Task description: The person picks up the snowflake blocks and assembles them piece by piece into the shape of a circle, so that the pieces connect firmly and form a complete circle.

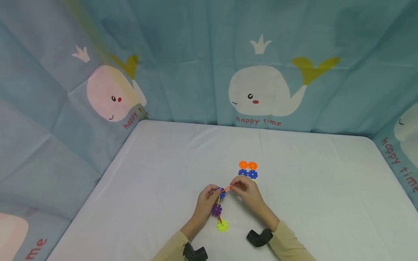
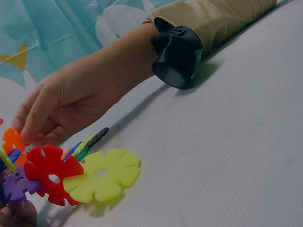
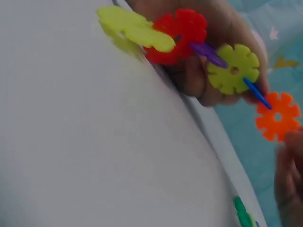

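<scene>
A chain of notched plastic snowflake discs hangs between the two hands. My left hand (image 1: 205, 203) holds it around the upper discs, near a blue disc (image 1: 222, 194) and a yellow-green disc (image 3: 221, 78). My right hand (image 1: 247, 190) pinches an orange disc (image 3: 266, 124) by its edge; the far side of that disc meets the blue one. Down the chain, a purple disc (image 1: 216, 210), a red disc (image 2: 47, 163) and a bright yellow disc (image 1: 222, 226) follow, the yellow at the lower end. Part of the left palm is hidden.
Beyond the right hand, orange discs (image 1: 243, 165) and blue discs (image 1: 253, 174) lie in paired rows on the white table (image 1: 163, 163); a yellow one is mostly hidden. Green (image 2: 82, 154) and black (image 2: 99, 137) discs show there too. A whale-printed curtain (image 1: 196, 72) surrounds the table.
</scene>
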